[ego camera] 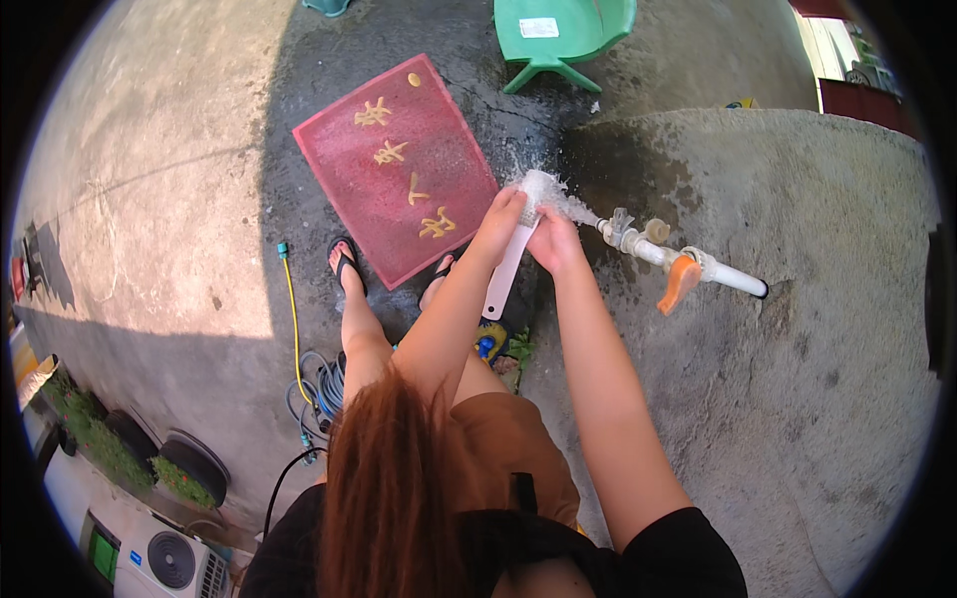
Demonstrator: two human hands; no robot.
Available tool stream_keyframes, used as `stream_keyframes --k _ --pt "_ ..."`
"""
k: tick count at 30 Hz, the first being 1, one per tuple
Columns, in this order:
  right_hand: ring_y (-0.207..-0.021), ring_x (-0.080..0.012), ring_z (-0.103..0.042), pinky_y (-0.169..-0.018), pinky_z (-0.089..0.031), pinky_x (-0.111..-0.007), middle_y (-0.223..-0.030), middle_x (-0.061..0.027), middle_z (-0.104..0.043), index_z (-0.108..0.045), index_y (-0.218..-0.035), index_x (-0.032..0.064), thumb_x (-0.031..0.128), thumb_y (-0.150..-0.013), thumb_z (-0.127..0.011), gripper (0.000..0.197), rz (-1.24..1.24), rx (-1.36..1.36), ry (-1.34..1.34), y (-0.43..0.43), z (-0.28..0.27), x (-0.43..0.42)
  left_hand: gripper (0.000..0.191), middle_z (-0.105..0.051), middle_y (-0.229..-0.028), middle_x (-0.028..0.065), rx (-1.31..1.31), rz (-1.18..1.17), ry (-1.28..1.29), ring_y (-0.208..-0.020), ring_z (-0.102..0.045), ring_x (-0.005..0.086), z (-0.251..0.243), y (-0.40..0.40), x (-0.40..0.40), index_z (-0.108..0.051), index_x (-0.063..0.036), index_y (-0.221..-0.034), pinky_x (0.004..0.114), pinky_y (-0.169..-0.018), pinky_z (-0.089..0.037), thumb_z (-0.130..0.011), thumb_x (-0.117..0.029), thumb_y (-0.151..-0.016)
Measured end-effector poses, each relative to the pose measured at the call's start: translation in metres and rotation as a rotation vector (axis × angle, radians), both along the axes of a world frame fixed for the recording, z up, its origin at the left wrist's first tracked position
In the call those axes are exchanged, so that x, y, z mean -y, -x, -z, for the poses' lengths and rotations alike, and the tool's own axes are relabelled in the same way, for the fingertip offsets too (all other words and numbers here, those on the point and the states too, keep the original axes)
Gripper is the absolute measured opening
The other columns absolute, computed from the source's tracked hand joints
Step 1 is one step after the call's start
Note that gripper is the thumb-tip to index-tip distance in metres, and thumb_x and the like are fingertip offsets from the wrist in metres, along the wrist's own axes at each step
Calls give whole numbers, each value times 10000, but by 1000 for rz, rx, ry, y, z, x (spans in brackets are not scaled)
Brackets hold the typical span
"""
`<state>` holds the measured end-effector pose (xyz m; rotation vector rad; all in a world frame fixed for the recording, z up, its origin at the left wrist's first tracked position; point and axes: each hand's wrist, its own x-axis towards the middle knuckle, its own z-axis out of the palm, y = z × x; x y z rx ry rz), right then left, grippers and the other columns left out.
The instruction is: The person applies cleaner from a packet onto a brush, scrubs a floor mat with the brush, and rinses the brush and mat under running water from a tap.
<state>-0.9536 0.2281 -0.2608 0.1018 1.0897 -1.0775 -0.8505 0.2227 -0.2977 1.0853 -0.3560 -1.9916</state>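
A scrubbing brush with a pale flat handle is between my hands, its handle end with a hole pointing down towards me. My left hand grips the left side of its bristled head. From the other side my right hand holds the head, thumb near the bristles and some fingers hidden. Water gushes from the outlet of a wall tap onto the brush head and splashes around it. An orange lever sits on the white pipe behind the outlet.
A red mat with yellow characters lies on wet concrete by my sandalled feet. Beyond it stands a green plastic chair. The rough concrete wall rises on the right. Left of my legs are a coiled hose and a yellow hose.
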Motion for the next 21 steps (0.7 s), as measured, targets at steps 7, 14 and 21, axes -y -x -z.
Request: stream_keyframes --k 7,14,21 --pt "-914 -229 -557 -826 -428 -366 -1012 -116 -578 -535 -1035 7 204 -838 -503 280 -203 -346 -78 6 14 2 415 -594 -983 92 326 274 -113 -740 -606 161 -35 -8 1 -490 -26 -1140 289 -516 -487 -444 -384 -935" --pt "-898 -150 -558 -788 -434 -304 -973 -50 -599 -580 -1019 61 312 -874 -569 290 -100 -569 -17 -1 13 3 458 -622 -825 216 603 355 216 -748 -621 305 -26 2 7 -562 58 -910 392 -651 -477 -442 -384 -917" --pt "-974 -152 -557 -822 -453 -309 -1069 -59 -582 -549 -1085 68 293 -919 -530 280 -109 -580 31 22 6 4 583 -621 -913 270 553 408 173 -916 -591 404 -21 20 14 -625 55 -900 436 -815 -447 -316 -438 -934"
